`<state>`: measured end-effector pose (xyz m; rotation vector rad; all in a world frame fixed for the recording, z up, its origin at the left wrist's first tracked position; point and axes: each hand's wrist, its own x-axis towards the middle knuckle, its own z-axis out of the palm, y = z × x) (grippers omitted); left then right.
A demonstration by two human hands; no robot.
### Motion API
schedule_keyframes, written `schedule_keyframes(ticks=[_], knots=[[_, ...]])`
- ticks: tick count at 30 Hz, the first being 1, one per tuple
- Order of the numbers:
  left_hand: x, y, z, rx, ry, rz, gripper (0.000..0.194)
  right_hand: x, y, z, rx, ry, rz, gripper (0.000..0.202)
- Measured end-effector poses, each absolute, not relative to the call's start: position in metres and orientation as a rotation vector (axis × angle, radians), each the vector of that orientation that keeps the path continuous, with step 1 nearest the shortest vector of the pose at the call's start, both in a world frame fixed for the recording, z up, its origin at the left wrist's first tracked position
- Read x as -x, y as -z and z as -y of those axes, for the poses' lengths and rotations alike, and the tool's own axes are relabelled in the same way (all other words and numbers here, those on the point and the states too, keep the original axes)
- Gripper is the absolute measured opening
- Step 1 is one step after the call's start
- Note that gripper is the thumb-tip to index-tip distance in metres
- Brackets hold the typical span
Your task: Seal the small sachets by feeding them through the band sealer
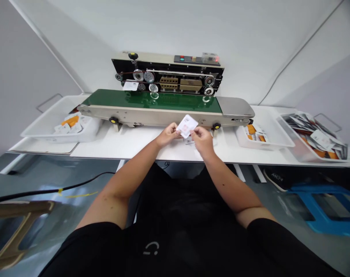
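Observation:
A small white packet (187,125) with pink and dark print is held up in front of the sealing machine's belt. My left hand (168,134) pinches its left corner, and my right hand (202,139) grips its lower right edge. Beneath it, another white packet (188,141) lies on the white table, partly hidden by my hands. The machine (163,111) has a green belt (125,99) along its front. At the left of its rollers sits a further white packet (130,85).
White tubs with white and orange packets stand at the left (36,127) and right (247,143). A clear bin (303,144) full of packets is at the far right. Below are a blue stool (310,207), a brown stool (19,231) and a black cable (85,182).

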<state>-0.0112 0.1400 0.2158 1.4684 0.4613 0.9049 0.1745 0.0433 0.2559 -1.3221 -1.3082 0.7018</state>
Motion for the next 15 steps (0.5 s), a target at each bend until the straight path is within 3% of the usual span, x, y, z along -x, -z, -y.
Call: schedule_keyframes(ticks=[8,15], knots=[[0.010,-0.216,-0.137,-2.152,-0.717,-0.497,0.032,-0.271,-0.341,-0.113,1.252,-0.533,1.006,0.023],[0.005,-0.209,-0.140,-2.497,-0.530,-0.609,0.071,-0.323,-0.369,-0.189,1.505,-0.559,0.842,0.014]])
